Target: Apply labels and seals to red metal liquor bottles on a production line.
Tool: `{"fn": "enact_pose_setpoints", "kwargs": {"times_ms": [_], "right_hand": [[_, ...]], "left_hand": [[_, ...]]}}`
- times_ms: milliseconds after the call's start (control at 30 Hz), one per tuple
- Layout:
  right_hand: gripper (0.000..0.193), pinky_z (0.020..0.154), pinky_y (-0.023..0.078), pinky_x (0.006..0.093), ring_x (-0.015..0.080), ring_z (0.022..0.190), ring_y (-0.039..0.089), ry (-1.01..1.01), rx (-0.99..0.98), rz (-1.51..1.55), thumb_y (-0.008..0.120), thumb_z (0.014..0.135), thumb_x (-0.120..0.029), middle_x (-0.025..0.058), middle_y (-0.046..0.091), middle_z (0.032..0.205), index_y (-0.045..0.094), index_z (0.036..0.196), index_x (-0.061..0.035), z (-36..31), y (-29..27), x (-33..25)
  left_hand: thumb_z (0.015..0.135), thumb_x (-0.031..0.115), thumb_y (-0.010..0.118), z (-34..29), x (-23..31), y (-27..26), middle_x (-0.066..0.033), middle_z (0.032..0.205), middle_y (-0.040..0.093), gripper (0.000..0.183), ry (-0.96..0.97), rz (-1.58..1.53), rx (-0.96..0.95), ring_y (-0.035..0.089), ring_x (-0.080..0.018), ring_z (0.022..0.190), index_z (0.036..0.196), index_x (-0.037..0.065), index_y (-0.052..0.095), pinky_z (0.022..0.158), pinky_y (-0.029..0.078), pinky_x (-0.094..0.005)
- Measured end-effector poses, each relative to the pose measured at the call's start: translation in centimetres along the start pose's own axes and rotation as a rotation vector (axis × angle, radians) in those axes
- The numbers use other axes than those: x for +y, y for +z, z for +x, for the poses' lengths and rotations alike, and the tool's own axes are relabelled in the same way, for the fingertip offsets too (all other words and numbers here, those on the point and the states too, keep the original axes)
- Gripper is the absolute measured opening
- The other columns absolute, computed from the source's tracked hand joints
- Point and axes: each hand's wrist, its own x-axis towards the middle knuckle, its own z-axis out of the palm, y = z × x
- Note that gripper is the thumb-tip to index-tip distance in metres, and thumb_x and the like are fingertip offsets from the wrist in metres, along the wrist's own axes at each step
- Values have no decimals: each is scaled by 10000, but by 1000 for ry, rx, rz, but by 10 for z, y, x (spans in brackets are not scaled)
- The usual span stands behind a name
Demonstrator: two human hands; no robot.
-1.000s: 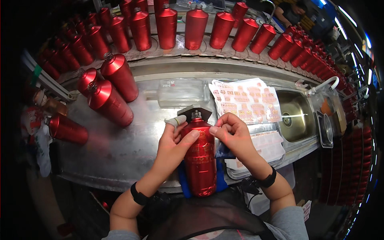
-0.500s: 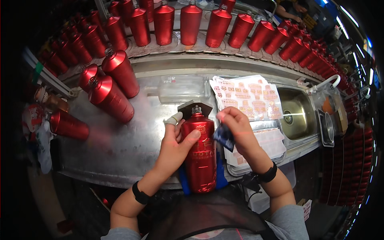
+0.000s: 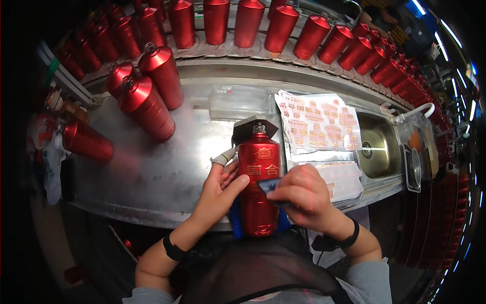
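A glossy red bottle (image 3: 258, 154) with gold lettering lies tilted toward me on a blue support (image 3: 236, 219), its clear neck against a black angled rest (image 3: 245, 130). My left hand (image 3: 216, 190) grips the bottle's left side, thumb on the front and fingers partly hidden beside it. A pale cover wraps one of its fingertips. In my right hand (image 3: 305, 195) is a thin dark blue flat piece (image 3: 269, 186), pinched between thumb and fingers. Its edge meets the bottle's front below the gold characters; whether it presses there I cannot tell.
Printed transfer sheets (image 3: 319, 121) lie right of the bottle, beside a metal sink (image 3: 380, 149). A clear box (image 3: 238, 103) stands behind. Several red bottles (image 3: 147, 109) stand at left, one lies tilted (image 3: 87, 141). More bottles (image 3: 248, 23) line the conveyor beyond.
My right hand has moved down and left, bringing the blue piece onto the bottle's front. My left thumb has slid lower, uncovering the gold characters. The view has shifted slightly.
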Motion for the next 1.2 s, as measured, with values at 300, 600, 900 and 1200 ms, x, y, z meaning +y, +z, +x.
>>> {"fn": "enact_pose_setpoints", "kwargs": {"times_ms": [300,600,900,1200], "right_hand": [[425,670,439,378,260,748,587,72,110,33,683,558,62,63,604,822,687,961,-75,3,8,-7],[369,679,448,385,257,784,595,118,102,-24,687,608,15,68,592,846,696,965,-79,21,14,-8],[280,716,464,380,249,814,593,-54,35,-83,716,628,-113,44,598,864,699,904,-69,31,23,-26],[373,681,447,389,276,766,588,34,60,1,695,579,3,64,609,838,697,945,-65,25,25,-18]], "left_hand": [[937,172,674,11,3,8,-198,1361,504,779,-3,-19,29,541,-197,1212,1504,-12,172,1013,453,-324],[979,138,602,11,1,-8,-173,1359,509,698,16,-84,-26,531,-171,1208,1512,-8,177,1023,435,-305],[999,143,557,-1,2,-25,-180,1424,470,596,-54,-116,-20,474,-179,1291,1503,34,257,1076,380,-314],[996,146,566,-9,3,-30,-219,1459,410,618,-65,-107,19,417,-217,1356,1505,27,236,1107,365,-346]]}}
